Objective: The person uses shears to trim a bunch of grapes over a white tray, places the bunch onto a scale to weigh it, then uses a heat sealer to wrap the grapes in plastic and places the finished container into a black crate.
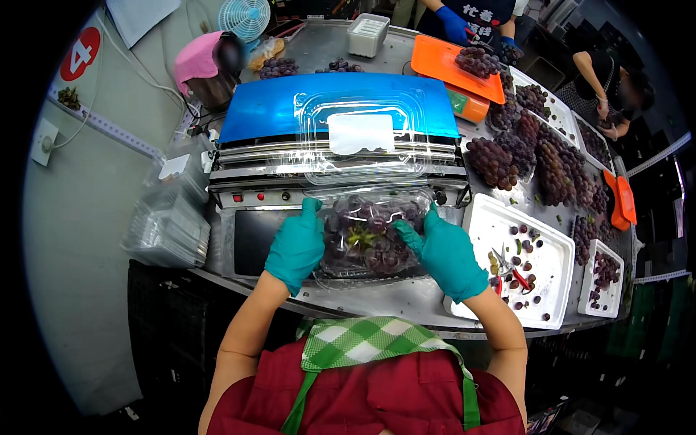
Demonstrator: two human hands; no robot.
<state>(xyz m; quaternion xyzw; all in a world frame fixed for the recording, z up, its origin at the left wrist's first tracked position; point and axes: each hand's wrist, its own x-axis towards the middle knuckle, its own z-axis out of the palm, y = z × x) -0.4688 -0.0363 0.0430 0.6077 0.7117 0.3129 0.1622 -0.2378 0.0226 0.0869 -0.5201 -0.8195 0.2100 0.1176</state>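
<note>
In front of me a clear plastic container (348, 278) holds a bunch of dark purple grapes (376, 225) with green stems. My left hand (296, 246), in a teal glove, grips its left side. Gloved alike, my right hand (447, 254) holds the right side, with a finger reaching over the grapes. A clear plastic lid (361, 103) bearing a white label (361, 134) lies beyond the grapes, over a wrapping machine (326, 197). Whether lid and container are joined is hard to tell. Blue film (261, 111) covers the machine's back.
Stacked clear containers (171, 228) stand at left. On the right, a white foam tray (481, 215) holds loose grapes and red-handled snips (508, 266). Grape bunches (554, 163) are heaped beyond it, beside an orange scale (470, 106). Two people work across the table (375, 310).
</note>
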